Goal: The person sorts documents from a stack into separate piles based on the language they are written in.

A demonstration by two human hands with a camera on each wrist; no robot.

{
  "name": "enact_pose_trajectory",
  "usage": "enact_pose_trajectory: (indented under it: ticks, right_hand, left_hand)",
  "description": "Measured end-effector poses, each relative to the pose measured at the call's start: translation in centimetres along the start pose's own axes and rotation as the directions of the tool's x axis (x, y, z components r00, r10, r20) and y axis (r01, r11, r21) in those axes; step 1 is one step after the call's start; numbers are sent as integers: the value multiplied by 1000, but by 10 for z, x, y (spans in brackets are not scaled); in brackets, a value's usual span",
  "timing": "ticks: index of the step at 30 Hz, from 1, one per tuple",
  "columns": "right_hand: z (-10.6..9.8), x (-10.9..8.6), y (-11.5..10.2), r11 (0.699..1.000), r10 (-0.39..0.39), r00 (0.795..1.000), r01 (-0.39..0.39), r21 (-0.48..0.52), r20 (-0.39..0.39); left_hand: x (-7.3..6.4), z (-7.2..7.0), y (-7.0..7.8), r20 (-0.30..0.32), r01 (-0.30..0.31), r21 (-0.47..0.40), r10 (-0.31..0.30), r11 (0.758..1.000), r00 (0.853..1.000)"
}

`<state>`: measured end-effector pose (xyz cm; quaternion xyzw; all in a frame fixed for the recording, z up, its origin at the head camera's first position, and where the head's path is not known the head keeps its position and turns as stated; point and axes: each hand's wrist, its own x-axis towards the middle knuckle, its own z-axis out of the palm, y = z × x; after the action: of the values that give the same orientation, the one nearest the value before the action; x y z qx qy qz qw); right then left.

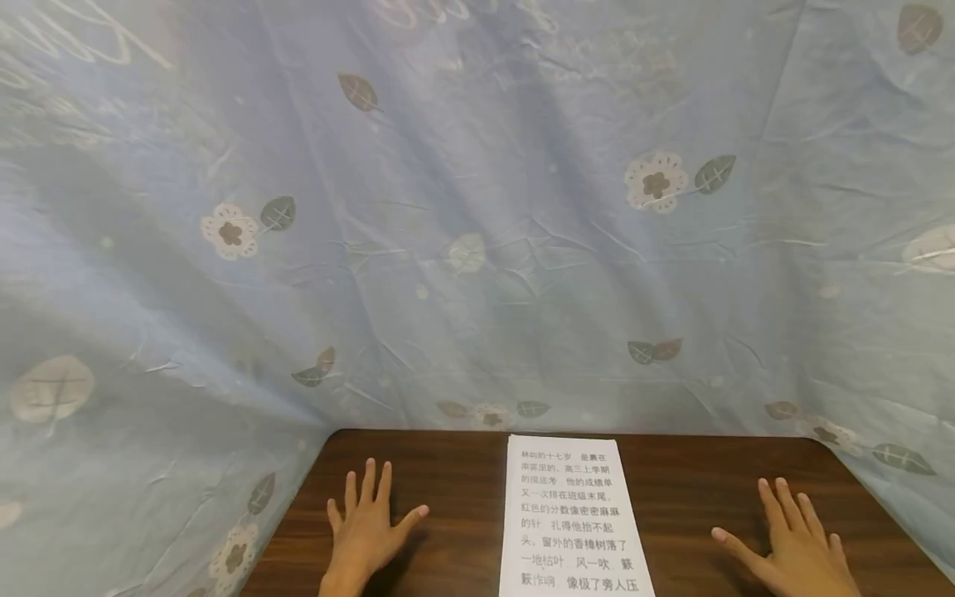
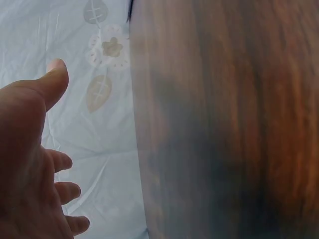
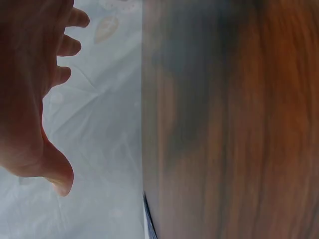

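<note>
A white stack of paper (image 1: 570,514) printed with lines of Chinese characters lies on the dark wooden table (image 1: 448,497), its lower end cut off by the head view's edge. To its left, my left hand (image 1: 366,531) hovers over the wood with fingers spread and thumb pointing toward the paper. On the other side, my right hand (image 1: 798,543) is also spread, its thumb toward the paper. Both hands hold nothing and are apart from the stack. In the wrist views, the left thumb (image 2: 52,82) and right thumb (image 3: 57,167) stand away from the other fingers, above the table.
A pale blue cloth (image 1: 477,207) with printed flowers and leaves hangs behind the table and along both sides. The table's far edge (image 1: 418,430) meets the cloth, and its far corners are rounded. Shadows of the hands fall on the wood.
</note>
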<state>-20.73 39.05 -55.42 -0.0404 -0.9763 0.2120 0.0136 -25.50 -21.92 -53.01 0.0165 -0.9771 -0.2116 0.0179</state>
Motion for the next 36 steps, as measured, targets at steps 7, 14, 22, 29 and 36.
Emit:
enact_pose_trajectory:
  ticks: [7, 14, 22, 29, 36]
  right_hand:
    - [12, 3, -15, 999, -36, 998, 34, 26, 54]
    - [11, 3, -32, 996, -77, 995, 75, 48, 57]
    - [7, 8, -47, 993, -47, 992, 34, 110, 114]
    - [12, 11, -58, 988, -54, 996, 42, 146, 76]
    - [18, 14, -71, 981, -68, 997, 59, 184, 39]
  left_hand:
    - [1, 7, 4, -28, -39, -64, 38, 997, 999]
    - [-1, 13, 11, -67, -94, -205, 82, 974, 994]
    - [2, 18, 24, -112, -144, -345, 111, 928, 987]
    - [5, 25, 34, -120, -172, -411, 134, 895, 984]
    - [6, 26, 41, -113, -187, -457, 151, 870, 982]
